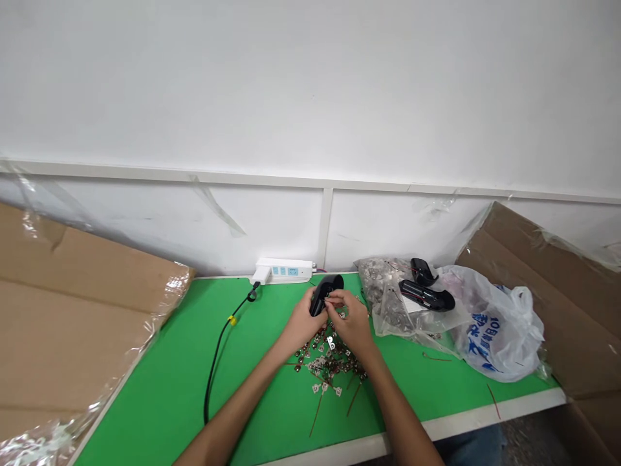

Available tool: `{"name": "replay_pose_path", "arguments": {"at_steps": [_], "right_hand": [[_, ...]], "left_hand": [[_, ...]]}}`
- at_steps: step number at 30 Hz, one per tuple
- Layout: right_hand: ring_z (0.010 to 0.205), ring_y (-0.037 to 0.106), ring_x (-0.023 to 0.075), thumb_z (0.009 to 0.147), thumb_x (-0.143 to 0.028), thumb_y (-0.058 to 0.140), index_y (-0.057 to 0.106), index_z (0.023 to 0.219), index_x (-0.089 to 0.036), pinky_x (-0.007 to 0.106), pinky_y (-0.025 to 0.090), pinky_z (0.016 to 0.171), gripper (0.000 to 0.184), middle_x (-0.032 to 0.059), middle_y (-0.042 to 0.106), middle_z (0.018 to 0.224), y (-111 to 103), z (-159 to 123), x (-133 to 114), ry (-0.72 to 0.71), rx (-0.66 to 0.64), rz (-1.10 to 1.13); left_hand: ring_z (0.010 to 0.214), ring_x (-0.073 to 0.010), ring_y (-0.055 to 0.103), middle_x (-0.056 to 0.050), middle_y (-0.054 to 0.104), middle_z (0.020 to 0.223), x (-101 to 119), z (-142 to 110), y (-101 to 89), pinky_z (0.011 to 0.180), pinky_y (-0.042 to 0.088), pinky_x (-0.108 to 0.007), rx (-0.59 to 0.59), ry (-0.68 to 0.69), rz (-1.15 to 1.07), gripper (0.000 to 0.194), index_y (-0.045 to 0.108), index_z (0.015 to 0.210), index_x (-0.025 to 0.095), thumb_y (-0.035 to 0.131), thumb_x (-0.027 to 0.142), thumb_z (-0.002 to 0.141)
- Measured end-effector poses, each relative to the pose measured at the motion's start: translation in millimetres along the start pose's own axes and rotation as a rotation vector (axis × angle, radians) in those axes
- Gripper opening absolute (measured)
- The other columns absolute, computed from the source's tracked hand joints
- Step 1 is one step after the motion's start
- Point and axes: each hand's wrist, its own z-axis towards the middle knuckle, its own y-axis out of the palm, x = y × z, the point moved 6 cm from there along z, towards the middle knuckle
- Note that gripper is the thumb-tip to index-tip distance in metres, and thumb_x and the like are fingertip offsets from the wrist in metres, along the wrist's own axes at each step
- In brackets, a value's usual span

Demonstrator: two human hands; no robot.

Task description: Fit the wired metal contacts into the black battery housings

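Note:
My left hand [305, 319] is closed around a black curved plastic housing [334, 283], held tilted above the green tabletop. On the housing's open side, the fingers of my right hand [353, 320] are pinched together; whatever sits between them is too small to name. Beneath both hands lies a loose heap of small metal contact pieces [334, 362], some with thin reddish wires. To the right, two similar black housings [427, 296] rest on a clear plastic bag [383, 285] filled with more small metal parts.
A white power strip [294, 270] with a plugged-in adapter stands against the wall, and its black cable [213, 362] runs down the left side. A white plastic bag [499, 333] sits at the right. Cardboard boxes [87, 310] flank the green table [174, 362].

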Motion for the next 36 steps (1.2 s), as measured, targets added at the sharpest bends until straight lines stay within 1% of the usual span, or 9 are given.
{"name": "replay_pose_path", "arguments": {"at_steps": [3, 6, 11, 14, 17, 23, 27, 33, 36], "right_hand": [[0.094, 0.076, 0.0221, 0.092, -0.025, 0.062, 0.068, 0.111, -0.024, 0.038, 0.061, 0.088, 0.02, 0.0067, 0.077, 0.105, 1.0, 0.1, 0.6, 0.003, -0.004, -0.007], [0.093, 0.076, 0.022, 0.093, -0.024, 0.061, 0.068, 0.11, -0.024, 0.037, 0.061, 0.088, 0.018, 0.0061, 0.077, 0.103, 1.5, 0.2, -1.8, -0.005, -0.014, -0.025], [0.093, 0.076, 0.0223, 0.094, -0.026, 0.061, 0.068, 0.104, -0.024, 0.036, 0.06, 0.085, 0.012, 0.006, 0.077, 0.1, -0.6, 1.2, -5.3, 0.007, -0.005, -0.016], [0.092, 0.076, 0.0225, 0.093, -0.027, 0.062, 0.067, 0.103, -0.024, 0.036, 0.06, 0.085, 0.012, 0.0054, 0.078, 0.099, -2.3, 1.6, -5.7, 0.016, 0.01, -0.002], [0.09, 0.076, 0.0222, 0.093, -0.027, 0.063, 0.067, 0.105, -0.024, 0.037, 0.061, 0.084, 0.013, 0.0048, 0.078, 0.098, -2.1, 1.5, -5.4, 0.016, 0.01, 0.009], [0.091, 0.077, 0.0214, 0.093, -0.024, 0.063, 0.067, 0.105, -0.024, 0.034, 0.062, 0.083, 0.013, 0.005, 0.078, 0.098, -0.3, 1.4, -5.4, 0.001, 0.021, 0.018], [0.09, 0.076, 0.0203, 0.095, -0.023, 0.061, 0.068, 0.106, -0.022, 0.033, 0.061, 0.083, 0.013, 0.0059, 0.077, 0.098, 0.2, 0.2, -8.5, -0.055, 0.027, -0.023], [0.092, 0.075, 0.019, 0.097, -0.024, 0.061, 0.067, 0.109, -0.021, 0.032, 0.061, 0.084, 0.014, 0.0059, 0.076, 0.1, -1.2, -2.0, -9.8, -0.084, 0.042, -0.016], [0.091, 0.075, 0.0193, 0.097, -0.024, 0.06, 0.067, 0.108, -0.022, 0.032, 0.06, 0.084, 0.013, 0.0057, 0.076, 0.099, -1.0, -1.8, -11.0, -0.11, 0.042, -0.048]], "left_hand": [[0.071, -0.0207, 0.065, -0.004, 0.07, 0.089, 0.6, -0.3, -2.4, 0.061, 0.051, -0.029, 0.011, 0.066, 0.075, 0.044, 0.061, 0.123, 0.02, 0.072, 0.031, 0.082], [0.075, -0.0224, 0.066, -0.005, 0.072, 0.094, -2.0, -0.2, -3.2, 0.063, 0.05, -0.03, 0.013, 0.08, 0.107, 0.044, 0.061, 0.124, 0.021, 0.071, 0.029, 0.082], [0.087, -0.0234, 0.067, -0.008, 0.07, 0.105, -3.8, -0.1, 0.3, 0.07, 0.053, -0.03, -0.015, 0.073, 0.043, 0.049, 0.058, 0.128, 0.021, 0.075, 0.034, 0.084], [0.075, -0.02, 0.065, -0.006, 0.068, 0.096, -5.4, -0.8, 3.7, 0.062, 0.052, -0.029, -0.039, 0.013, -0.07, 0.05, 0.058, 0.126, 0.021, 0.077, 0.041, 0.084], [0.063, -0.0168, 0.061, -0.002, 0.064, 0.086, -5.0, -1.8, 7.3, 0.055, 0.049, -0.027, -0.074, -0.034, -0.147, 0.053, 0.055, 0.126, 0.021, 0.078, 0.043, 0.083], [0.07, -0.0191, 0.064, -0.005, 0.068, 0.093, -1.8, -1.4, 6.2, 0.062, 0.053, -0.03, -0.067, -0.011, -0.131, 0.056, 0.053, 0.129, 0.02, 0.078, 0.039, 0.082], [0.074, -0.019, 0.064, -0.006, 0.068, 0.097, 0.3, -2.2, 4.5, 0.064, 0.052, -0.028, -0.075, 0.011, -0.085, 0.052, 0.051, 0.131, 0.019, 0.073, 0.038, 0.087], [0.062, -0.0144, 0.059, -0.001, 0.063, 0.084, 3.7, -4.4, 6.5, 0.057, 0.047, -0.025, -0.124, -0.067, -0.146, 0.052, 0.05, 0.128, 0.018, 0.073, 0.038, 0.087], [0.065, -0.0144, 0.06, -0.002, 0.065, 0.088, 4.9, -4.7, 6.4, 0.061, 0.049, -0.025, -0.126, -0.055, -0.144, 0.051, 0.05, 0.13, 0.018, 0.072, 0.036, 0.088]]}}
